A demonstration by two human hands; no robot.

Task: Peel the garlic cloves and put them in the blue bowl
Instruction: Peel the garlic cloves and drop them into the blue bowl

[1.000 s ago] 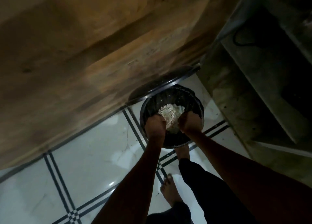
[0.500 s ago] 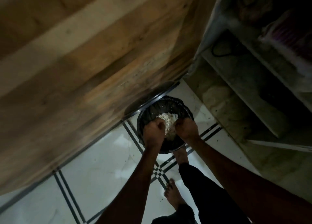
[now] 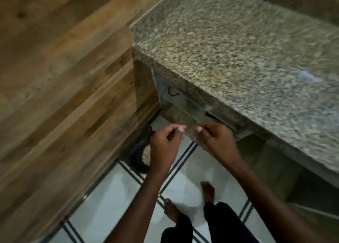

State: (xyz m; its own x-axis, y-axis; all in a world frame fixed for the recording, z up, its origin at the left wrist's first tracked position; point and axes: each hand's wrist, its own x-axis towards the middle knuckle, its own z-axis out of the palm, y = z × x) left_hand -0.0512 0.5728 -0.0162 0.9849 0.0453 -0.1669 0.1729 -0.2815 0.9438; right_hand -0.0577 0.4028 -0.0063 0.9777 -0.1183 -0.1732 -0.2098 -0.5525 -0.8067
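Observation:
My left hand and my right hand are raised side by side in front of me, fingers loosely curled in, and I see nothing in either. Below and left of my left hand a black bin stands on the floor against the wooden wall. It holds pale garlic skins and is mostly hidden by my left wrist. No garlic cloves and no blue bowl are in view.
A speckled granite counter fills the upper right, with a dim shelf space under its edge. A wooden panel wall runs along the left. My bare feet stand on white tiles with dark lines.
Both hands have come up out of the black bin, where they were over the skins. The view has swung up and right, and the granite counter top has come into sight.

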